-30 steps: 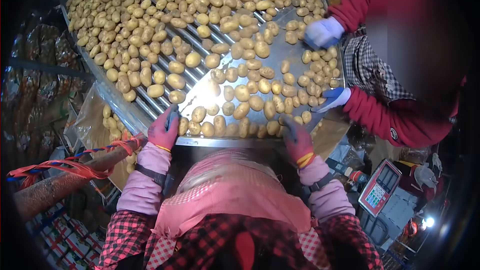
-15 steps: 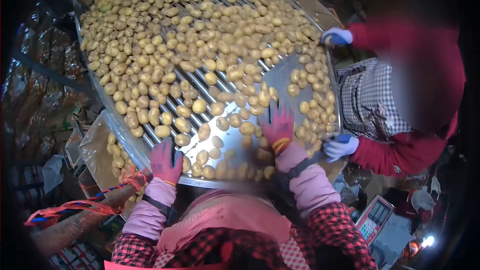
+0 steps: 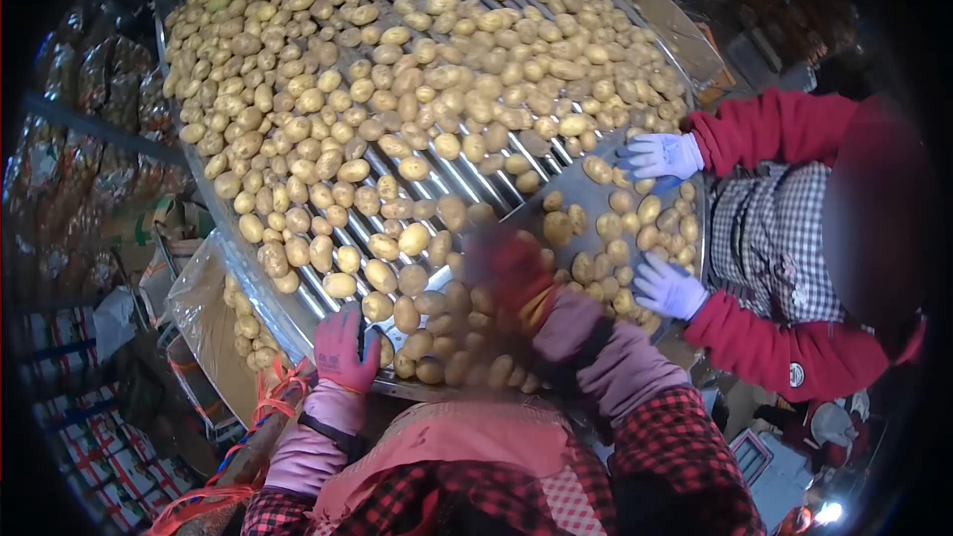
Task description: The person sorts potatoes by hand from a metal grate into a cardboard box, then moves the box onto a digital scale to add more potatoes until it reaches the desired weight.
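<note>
Many yellow potatoes lie on a metal roller table. My left hand, in a pink glove with dark fingertips, rests at the near left edge of the table beside the closest potatoes. Its fingers are extended, the thumb is apart, and it holds nothing. My right hand, gloved with an orange band at the wrist, is over the potatoes on the smooth near plate. Motion smears its fingers, so whether it grips a potato cannot be made out.
To the right, a co-worker in a red top and checked apron has two pale gloved hands at the potatoes. A cardboard box with a plastic liner and more potatoes stands at left. A pole with orange ties is nearby.
My right hand has moved left and toward me, with potatoes gathered closer at the near edge. The co-worker's hands have shifted onto the plate. The whole view has also shifted slightly.
</note>
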Motion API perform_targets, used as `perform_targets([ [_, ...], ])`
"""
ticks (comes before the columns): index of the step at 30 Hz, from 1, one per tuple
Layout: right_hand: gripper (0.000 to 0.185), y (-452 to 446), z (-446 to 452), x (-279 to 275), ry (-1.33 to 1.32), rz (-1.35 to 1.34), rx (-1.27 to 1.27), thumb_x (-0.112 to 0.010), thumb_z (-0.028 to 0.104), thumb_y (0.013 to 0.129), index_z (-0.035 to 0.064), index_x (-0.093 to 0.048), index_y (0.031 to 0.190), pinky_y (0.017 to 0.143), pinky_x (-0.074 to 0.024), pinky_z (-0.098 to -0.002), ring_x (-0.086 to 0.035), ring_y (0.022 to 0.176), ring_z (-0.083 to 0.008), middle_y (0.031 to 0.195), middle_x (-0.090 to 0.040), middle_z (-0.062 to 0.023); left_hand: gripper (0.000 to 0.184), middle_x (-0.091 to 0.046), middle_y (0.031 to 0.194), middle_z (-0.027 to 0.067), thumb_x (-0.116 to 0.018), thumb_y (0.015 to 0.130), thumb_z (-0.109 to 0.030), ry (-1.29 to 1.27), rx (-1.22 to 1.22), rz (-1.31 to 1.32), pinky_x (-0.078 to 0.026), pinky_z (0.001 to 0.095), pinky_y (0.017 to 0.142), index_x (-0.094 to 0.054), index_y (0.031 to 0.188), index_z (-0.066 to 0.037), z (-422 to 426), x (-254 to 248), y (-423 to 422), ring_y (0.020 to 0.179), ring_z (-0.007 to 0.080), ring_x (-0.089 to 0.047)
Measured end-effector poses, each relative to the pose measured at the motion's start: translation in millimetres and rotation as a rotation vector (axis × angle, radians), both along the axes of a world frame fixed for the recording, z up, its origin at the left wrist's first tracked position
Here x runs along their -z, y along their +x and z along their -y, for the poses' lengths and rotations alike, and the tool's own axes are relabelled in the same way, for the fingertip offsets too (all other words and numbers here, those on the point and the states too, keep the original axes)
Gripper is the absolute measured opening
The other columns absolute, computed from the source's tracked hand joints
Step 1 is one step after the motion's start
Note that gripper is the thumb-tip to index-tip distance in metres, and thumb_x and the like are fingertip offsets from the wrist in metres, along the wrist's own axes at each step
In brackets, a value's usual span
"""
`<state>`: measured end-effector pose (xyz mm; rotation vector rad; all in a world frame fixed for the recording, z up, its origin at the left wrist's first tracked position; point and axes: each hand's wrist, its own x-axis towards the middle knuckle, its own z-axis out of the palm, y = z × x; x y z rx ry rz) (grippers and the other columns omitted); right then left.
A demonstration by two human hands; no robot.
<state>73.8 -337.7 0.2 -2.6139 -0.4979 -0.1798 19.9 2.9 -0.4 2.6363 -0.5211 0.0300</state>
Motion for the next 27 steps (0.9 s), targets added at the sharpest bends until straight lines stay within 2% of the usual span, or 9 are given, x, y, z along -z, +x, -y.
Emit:
perform_targets([
  [4,0.045,102.7,88.5,-13.3,-0.123,-0.233,0.701,-0.077,0.036,0.083,0.0121,-0.066,0.12,0.09,-0.0527,-0.0467,-0.066,0.103,-0.0382,0.115,-0.068,-0.0187,0.056,-0.061,0.125,0.024,-0.074,0.082,-0.023,0.004,-0.021,-0.016,-0.042,0.0544,0.105,-0.058,0.129,0.001,0.2,-0.2,1.0,0.115,0.0437,-0.058],
  [8,0.052,143.0,74.8,-13.9,-0.242,-0.44,0.802,-0.081,0.038,0.082,0.0086,-0.065,0.122,0.091,-0.053,-0.045,-0.066,0.11,-0.0378,0.115,-0.07,-0.0197,0.054,-0.062,0.125,0.0241,-0.072,0.083,-0.024,0.033,-0.013,0.004,-0.043,0.0542,0.105,-0.059,0.129,0.001,-1.9,0.4,0.0,0.115,0.0428,-0.059],
  [11,0.053,130.1,99.8,28.1,0.148,-0.233,0.776,-0.082,0.035,0.082,0.0048,-0.064,0.122,0.087,-0.0542,-0.0427,-0.068,0.105,-0.0375,0.112,-0.07,-0.0186,0.053,-0.063,0.124,0.0241,-0.072,0.083,-0.024,-0.002,-0.025,0.002,-0.043,0.0541,0.105,-0.059,0.129,0.001,0.0,-0.9,-0.5,0.113,0.0429,-0.059],
  [12,0.037,121.0,100.8,35.7,0.558,-0.212,0.697,-0.076,0.027,0.085,0.0078,-0.068,0.116,0.089,-0.0537,-0.0426,-0.066,0.1,-0.0363,0.109,-0.071,-0.0176,0.052,-0.064,0.122,0.024,-0.071,0.084,-0.023,0.008,-0.019,0.04,-0.043,0.0539,0.104,-0.06,0.128,0.001,0.7,-2.3,-1.3,0.112,0.0433,-0.06],
  [16,0.028,50.4,80.8,-14.8,0.372,0.022,0.017,-0.066,0.016,0.094,0.0046,-0.066,0.12,0.088,-0.0544,-0.0406,-0.066,0.096,-0.0294,0.109,-0.07,-0.0146,0.053,-0.064,0.122,0.0241,-0.072,0.084,-0.024,-0.027,-0.026,0.063,-0.043,0.054,0.105,-0.06,0.129,0.001,-1.5,5.9,-5.4,0.112,0.0437,-0.06],
  [19,0.053,15.8,18.3,-74.7,1.028,-0.196,0.018,-0.065,0.014,0.098,0.0052,-0.044,0.146,0.089,-0.056,-0.0372,-0.064,0.104,-0.0178,0.122,-0.062,-0.0067,0.049,-0.064,0.121,0.0235,-0.071,0.084,-0.017,-0.04,-0.012,0.097,-0.046,0.0517,0.101,-0.061,0.128,0.002,-1.1,-2.2,-7.3,0.111,0.044,-0.06],
  [21,0.061,-5.2,-7.9,-108.5,1.442,-0.625,0.152,-0.065,0.015,0.098,0.0056,-0.036,0.151,0.092,-0.0559,-0.0354,-0.063,0.108,-0.0158,0.128,-0.058,-0.0057,0.05,-0.063,0.125,0.0246,-0.07,0.086,-0.015,-0.11,0.005,0.145,-0.045,0.0498,0.104,-0.06,0.132,0.001,-3.7,1.2,-8.3,0.114,0.0446,-0.06],
  [23,0.063,-18.6,-20.6,-109.1,1.439,-0.664,0.033,-0.073,0.011,0.091,0.0051,-0.044,0.147,0.096,-0.0536,-0.0322,-0.062,0.112,-0.0154,0.13,-0.059,-0.0066,0.053,-0.063,0.129,0.0213,-0.071,0.088,-0.018,-0.248,-0.048,0.09,-0.048,0.0457,0.103,-0.058,0.136,0.001,-0.4,6.1,-13.1,0.119,0.0372,-0.061],
  [27,0.075,-63.8,-67.0,-116.8,1.099,-0.642,0.075,-0.086,0.013,0.079,0.005,-0.049,0.144,0.095,-0.0533,-0.0332,-0.064,0.11,-0.0153,0.124,-0.065,-0.0063,0.047,-0.064,0.133,0.0107,-0.051,0.108,-0.03,-1.362,-0.065,-0.88,-0.048,0.0335,0.104,-0.053,0.142,0.002,52.6,-84.3,-9.0,0.123,0.0206,-0.059],
])
